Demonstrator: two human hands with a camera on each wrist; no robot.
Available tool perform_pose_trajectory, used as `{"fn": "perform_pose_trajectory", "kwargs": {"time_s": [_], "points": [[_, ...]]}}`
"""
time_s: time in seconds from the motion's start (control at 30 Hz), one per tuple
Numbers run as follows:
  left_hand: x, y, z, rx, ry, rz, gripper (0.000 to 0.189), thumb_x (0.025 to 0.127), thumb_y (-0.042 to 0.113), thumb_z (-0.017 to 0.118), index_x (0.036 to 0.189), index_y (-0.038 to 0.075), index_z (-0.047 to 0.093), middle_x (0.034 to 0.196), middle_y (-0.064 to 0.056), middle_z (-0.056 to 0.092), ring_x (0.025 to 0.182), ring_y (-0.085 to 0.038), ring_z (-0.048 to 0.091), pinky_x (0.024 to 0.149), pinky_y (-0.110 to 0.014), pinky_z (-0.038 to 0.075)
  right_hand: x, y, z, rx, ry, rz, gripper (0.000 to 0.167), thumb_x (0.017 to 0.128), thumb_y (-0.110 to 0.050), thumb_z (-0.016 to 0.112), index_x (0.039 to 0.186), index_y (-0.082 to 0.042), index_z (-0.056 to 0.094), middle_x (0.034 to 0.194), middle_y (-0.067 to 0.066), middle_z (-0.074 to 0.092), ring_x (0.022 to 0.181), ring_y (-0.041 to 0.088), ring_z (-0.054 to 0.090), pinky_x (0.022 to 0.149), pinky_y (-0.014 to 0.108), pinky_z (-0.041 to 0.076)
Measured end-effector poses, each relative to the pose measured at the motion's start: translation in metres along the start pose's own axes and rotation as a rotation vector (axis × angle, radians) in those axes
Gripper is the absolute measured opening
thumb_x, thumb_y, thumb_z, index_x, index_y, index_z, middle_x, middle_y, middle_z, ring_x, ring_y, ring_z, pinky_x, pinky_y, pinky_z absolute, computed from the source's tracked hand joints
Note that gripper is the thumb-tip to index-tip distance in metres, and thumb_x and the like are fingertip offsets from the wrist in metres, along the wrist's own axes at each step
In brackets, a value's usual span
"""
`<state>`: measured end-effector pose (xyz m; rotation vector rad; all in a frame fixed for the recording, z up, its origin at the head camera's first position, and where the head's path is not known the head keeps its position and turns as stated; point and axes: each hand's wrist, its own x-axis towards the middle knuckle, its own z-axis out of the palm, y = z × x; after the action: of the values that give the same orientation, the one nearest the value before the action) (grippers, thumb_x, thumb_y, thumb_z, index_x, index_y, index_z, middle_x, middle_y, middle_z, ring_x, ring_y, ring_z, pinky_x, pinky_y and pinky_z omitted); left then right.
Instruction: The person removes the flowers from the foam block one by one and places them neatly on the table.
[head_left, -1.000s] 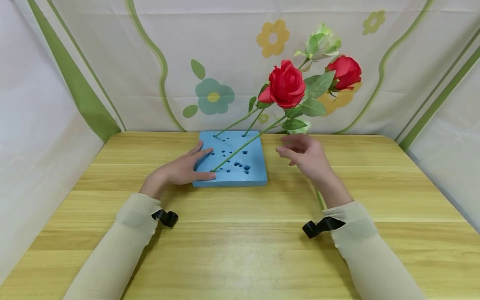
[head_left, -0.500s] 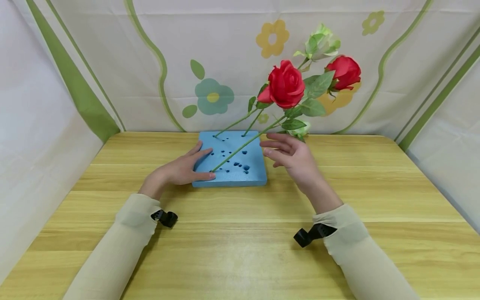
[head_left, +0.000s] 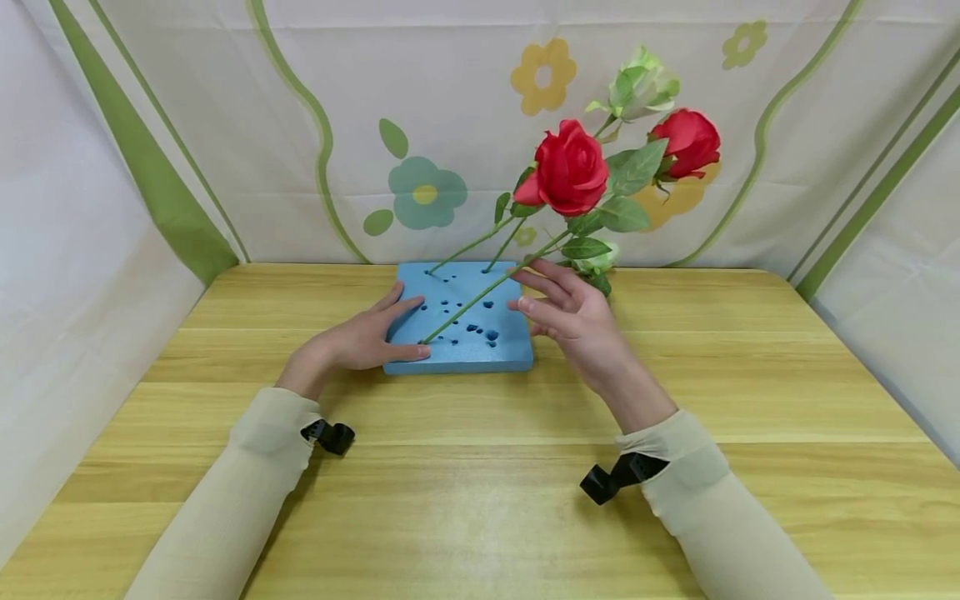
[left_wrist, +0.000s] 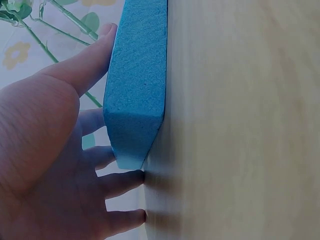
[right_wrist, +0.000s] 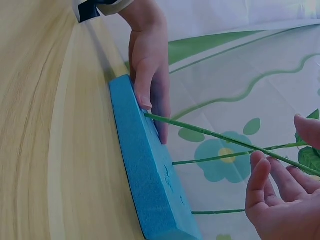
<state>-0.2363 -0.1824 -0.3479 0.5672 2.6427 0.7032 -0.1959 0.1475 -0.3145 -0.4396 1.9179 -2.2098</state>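
Note:
A light-blue foam block (head_left: pixel 480 357) with several holes lies on the table, with three green stems standing slanted in it. My left hand (head_left: pixel 360 340) rests spread over its left side, thumb along the front corner beside the base of the front stem (head_left: pixel 480 297). In the left wrist view the thumb presses the block (left_wrist: pixel 137 65) from above. My right hand (head_left: pixel 577 321) is right of the block, fingers loosely bent around the upper front stem (right_wrist: pixel 210 132) without closing. Two red roses (head_left: pixel 573 171) and a pale green rose (head_left: pixel 641 87) lean right above.
Another pale rose (head_left: pixel 597 260) sits low behind my right hand, partly hidden. A white curtain (head_left: pixel 457 75) printed with flowers hangs behind the wooden table (head_left: pixel 465 500), with white fabric at both sides.
My right hand has moved left from beside the block to the front stem. The left hand, block and upright roses stay in place.

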Motion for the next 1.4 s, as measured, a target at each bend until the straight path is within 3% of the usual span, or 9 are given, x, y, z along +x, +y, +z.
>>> {"fn": "perform_pose_trajectory", "kwargs": {"time_s": [0.43,0.97,1.3,1.4], "points": [[0.001,-0.001,0.001,-0.004,0.003,0.000,0.096,0.099,0.059,0.068,0.172,0.022,0.017,0.180,-0.013,-0.013,0.167,-0.045,0.002,0.131,-0.066,0.016,-0.001,-0.004,0.007,0.019,-0.013,-0.041,0.044,0.106,-0.006,0.060,0.148,-0.017,0.053,0.134,0.001,0.068,0.114,0.019,0.072,0.077,0.024,0.056],[0.000,0.000,0.000,0.000,0.000,0.002,0.096,0.100,0.056,0.068,0.173,0.021,0.015,0.180,-0.014,-0.013,0.166,-0.046,0.001,0.131,-0.067,0.016,-0.002,-0.006,0.012,-0.017,0.010,-0.071,0.024,0.106,-0.007,0.062,0.129,-0.014,0.065,0.124,0.001,0.071,0.103,0.015,0.072,0.074,0.026,0.054],[0.001,-0.001,0.000,0.011,0.002,0.006,0.096,0.100,0.056,0.068,0.173,0.021,0.016,0.180,-0.014,-0.013,0.166,-0.047,0.003,0.131,-0.067,0.017,-0.001,-0.005,0.014,-0.116,0.054,-0.081,0.016,0.106,-0.012,0.064,0.121,-0.013,0.070,0.119,-0.002,0.074,0.097,0.015,0.074,0.072,0.026,0.056],[0.001,0.000,0.000,0.011,0.002,0.005,0.096,0.101,0.056,0.068,0.173,0.021,0.016,0.180,-0.014,-0.013,0.166,-0.047,0.003,0.131,-0.067,0.017,-0.002,-0.004,0.014,-0.174,0.064,-0.046,0.014,0.107,-0.015,0.065,0.120,-0.015,0.071,0.117,-0.006,0.074,0.097,0.013,0.074,0.077,0.028,0.056]]}}
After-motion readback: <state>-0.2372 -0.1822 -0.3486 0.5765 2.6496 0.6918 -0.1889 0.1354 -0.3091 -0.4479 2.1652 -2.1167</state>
